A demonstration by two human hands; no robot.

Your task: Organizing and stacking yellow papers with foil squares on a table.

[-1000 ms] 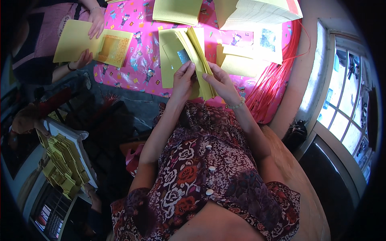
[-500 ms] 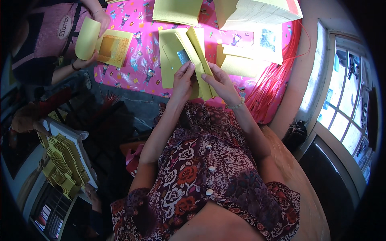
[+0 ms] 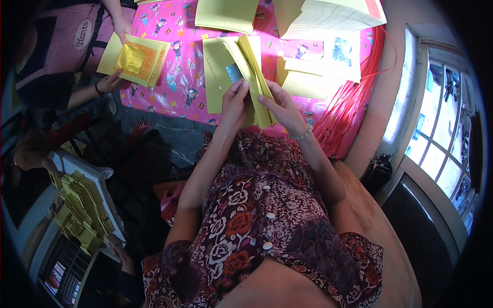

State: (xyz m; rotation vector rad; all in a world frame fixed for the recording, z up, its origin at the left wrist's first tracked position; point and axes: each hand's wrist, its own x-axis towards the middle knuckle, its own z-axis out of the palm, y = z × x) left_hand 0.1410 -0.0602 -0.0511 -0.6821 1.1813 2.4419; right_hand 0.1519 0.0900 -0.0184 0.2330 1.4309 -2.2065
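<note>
Between my hands, over the near edge of the table, a few folded yellow paper sheets (image 3: 252, 66) stand upright, tilted a little. My left hand (image 3: 235, 102) pinches their left side, thumb up, next to a small silver-blue patch (image 3: 233, 72). On the right side my right hand (image 3: 281, 105) grips the same sheets between thumb and fingers. Behind them more yellow paper (image 3: 213, 77) lies flat on the pink patterned tablecloth (image 3: 185, 110). The lower fingers of both hands are partly hidden by the paper.
A thick stack of yellow paper (image 3: 328, 18) and a bright curled sheet (image 3: 305, 84) lie to the right. Red strings (image 3: 334, 120) hang over the table's right edge. At the left, a co-worker's hands (image 3: 110, 81) hold gold-patterned sheets (image 3: 134, 59). More people handle yellow stacks (image 3: 84, 205) lower left.
The co-worker's raised, curled sheet now lies flat, showing its gold square. My hands and the folded sheets have hardly moved; the sheets' fold spreads slightly.
</note>
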